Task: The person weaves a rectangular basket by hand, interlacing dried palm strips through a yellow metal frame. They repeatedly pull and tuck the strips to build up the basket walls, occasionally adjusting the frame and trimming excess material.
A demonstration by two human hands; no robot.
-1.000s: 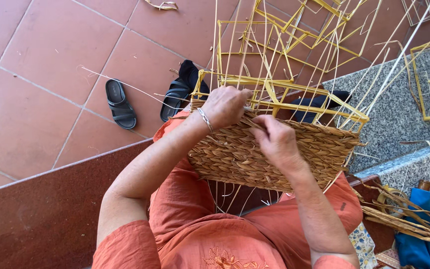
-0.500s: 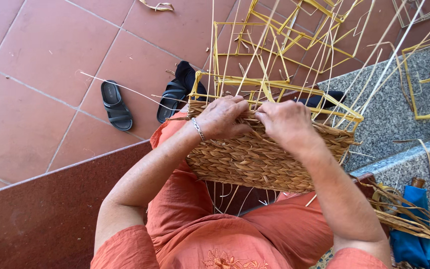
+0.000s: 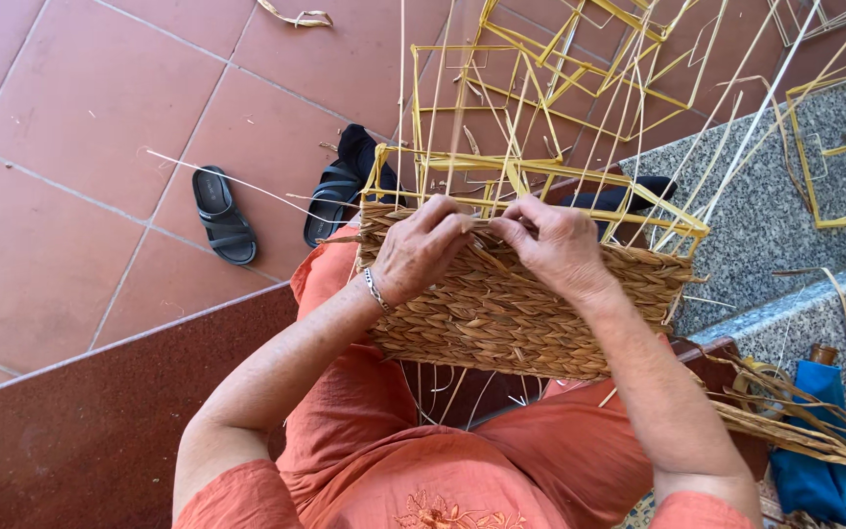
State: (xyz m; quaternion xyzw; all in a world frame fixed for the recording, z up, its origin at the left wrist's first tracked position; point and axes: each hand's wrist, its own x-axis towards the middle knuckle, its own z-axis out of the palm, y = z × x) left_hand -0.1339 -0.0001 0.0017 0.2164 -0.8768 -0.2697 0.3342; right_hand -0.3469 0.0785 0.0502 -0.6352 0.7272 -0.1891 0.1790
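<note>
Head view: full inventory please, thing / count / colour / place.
Woven basket: one, tan, half-made, on the lap at centre.
Frame rods: many, yellow, standing up from the basket rim.
Sandals: two, black, on the red floor tiles at left; dark cloth lies by the right one.
Fibre scrap: one, tan, on the tiles at top.
Stone step: grey speckled, at right.
Loose fibre strands: a bundle, brown, lower right.
Blue object: one, lower right, kind unclear.
Orange clothes: on the person, bottom.
Bracelet: one, silver, left wrist.
Left hand: on the basket rim, pinching a strand.
Right hand: on the rim, fingertips meeting the left.
</note>
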